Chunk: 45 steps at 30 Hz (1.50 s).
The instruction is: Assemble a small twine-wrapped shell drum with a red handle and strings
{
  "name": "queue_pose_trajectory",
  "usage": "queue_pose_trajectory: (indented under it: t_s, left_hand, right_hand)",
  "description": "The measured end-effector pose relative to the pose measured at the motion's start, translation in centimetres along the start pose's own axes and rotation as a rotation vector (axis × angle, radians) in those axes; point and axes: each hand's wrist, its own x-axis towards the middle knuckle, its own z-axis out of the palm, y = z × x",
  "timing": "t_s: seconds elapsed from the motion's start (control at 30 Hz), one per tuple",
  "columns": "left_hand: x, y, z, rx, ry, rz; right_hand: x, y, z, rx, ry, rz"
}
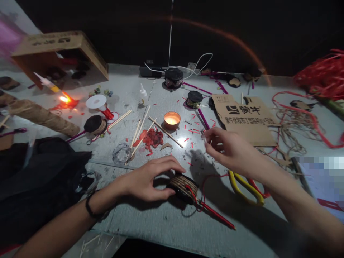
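Note:
My left hand has its thumb and fingers around a small rattle drum, which lies on its edge on the table. Brown twine is wound around the drum's side and its faces are black. Its red-wrapped stick points to the lower right, and a loose red cord trails from it. Above and to the right, my right hand holds thumb and fingertips together in a pinch around a tiny pale item I cannot make out. Yellow-handled scissors lie under my right forearm.
A lit candle burns mid-table beside melted red wax and wooden sticks. A second flame glows at left near a cardboard box. Printed cardboard, a thread spool, a glue bottle and other small drums lie around.

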Motion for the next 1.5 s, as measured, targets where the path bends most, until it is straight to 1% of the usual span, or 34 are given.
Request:
queue_pose_trajectory:
  t_s: [0.03,0.07,0.1,0.13,0.2,0.3,0.43,0.53,0.67,0.77,0.97,1.1,1.2,1.27,1.33,1.43,1.5]
  left_hand:
    - [0.0,0.0,0.0,-0.002,-0.001,-0.002]
    - [0.0,-0.1,0.0,-0.004,-0.002,-0.006]
    - [0.0,-0.1,0.0,-0.005,-0.005,-0.011]
    - [0.0,-0.1,0.0,-0.006,-0.008,-0.014]
    - [0.0,-0.1,0.0,-0.007,-0.011,-0.015]
    - [0.1,0.0,-0.1,-0.013,-0.010,-0.018]
    - [0.1,0.1,-0.1,-0.019,-0.018,-0.021]
    - [0.1,0.1,-0.1,-0.015,-0.017,-0.010]
    - [0.1,0.0,-0.1,-0.007,-0.008,-0.021]
    - [0.1,0.0,-0.1,-0.005,-0.009,-0.018]
    - [0.1,0.1,-0.1,-0.007,-0.021,-0.016]
    - [0.0,0.0,0.0,0.007,-0.019,-0.005]
    - [0.0,-0.1,0.0,0.020,-0.007,-0.004]
    - [0.0,-0.1,0.0,0.019,-0.003,-0.006]
    - [0.0,-0.1,0.0,0.017,-0.008,-0.008]
    - [0.0,-0.1,0.1,0.016,-0.009,-0.001]
    - [0.0,0.0,0.1,0.014,-0.003,0.007]
  right_hand:
    - [-1.0,-0.7,-0.3,0.272,-0.035,-0.041]
    - [-2.0,-1.3,-0.5,0.494,-0.092,-0.053]
    - [-2.8,-1.9,-0.5,0.664,-0.116,-0.058]
    - [-3.5,-2.4,-0.3,0.789,-0.132,-0.063]
    - [-4.4,-3.0,0.3,0.871,-0.136,-0.089]
    - [-4.8,-3.4,1.1,0.834,-0.116,-0.164]
    - [-4.5,-3.4,1.4,0.722,-0.126,-0.211]
    - [-4.6,-3.5,1.3,0.719,-0.139,-0.196]
    - [-5.0,-3.7,1.3,0.819,-0.115,-0.144]
    - [-5.1,-3.8,1.3,0.807,-0.090,-0.152]
    - [-5.0,-3.7,0.8,0.635,-0.157,-0.244]
    - [-5.3,-4.0,0.2,0.584,-0.187,-0.289]
    - [-5.5,-4.3,0.1,0.606,-0.152,-0.294]
    - [-5.5,-4.4,0.1,0.647,-0.096,-0.268]
    - [-5.4,-4.4,0.1,0.688,-0.070,-0.240]
    - [-5.2,-4.1,0.1,0.725,-0.078,-0.212]
    - [-5.0,-3.8,0.1,0.810,-0.137,-0.167]
